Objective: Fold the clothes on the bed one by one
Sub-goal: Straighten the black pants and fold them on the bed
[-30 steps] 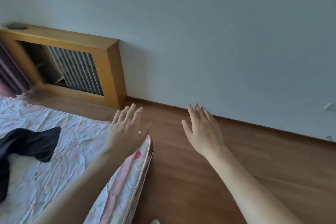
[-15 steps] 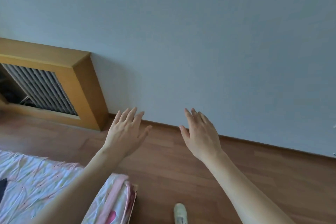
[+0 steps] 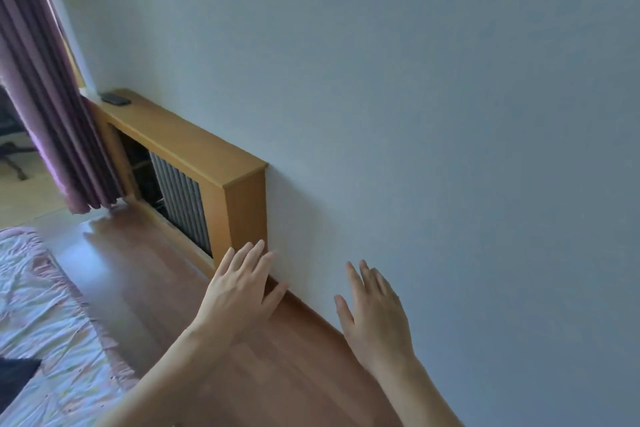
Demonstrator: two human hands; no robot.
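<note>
Head view: left hand (image 3: 239, 291) raised in air over wooden floor (image 3: 166, 274), palm down, fingers straight and spread, holding nothing. Right hand (image 3: 375, 314) raised beside it, well apart, fingers straight, holding nothing, seen against pale wall (image 3: 415, 114). Bed (image 3: 52, 322) at lower left, covered in wrinkled light patterned sheet. Dark garment (image 3: 14, 378) lies on bed at left frame edge, only partly in frame, well apart from both hands. Wooden radiator cover (image 3: 239, 204) against wall; small dark object (image 3: 115, 99) on its top. Purple curtain (image 3: 41, 87) at upper left.
</note>
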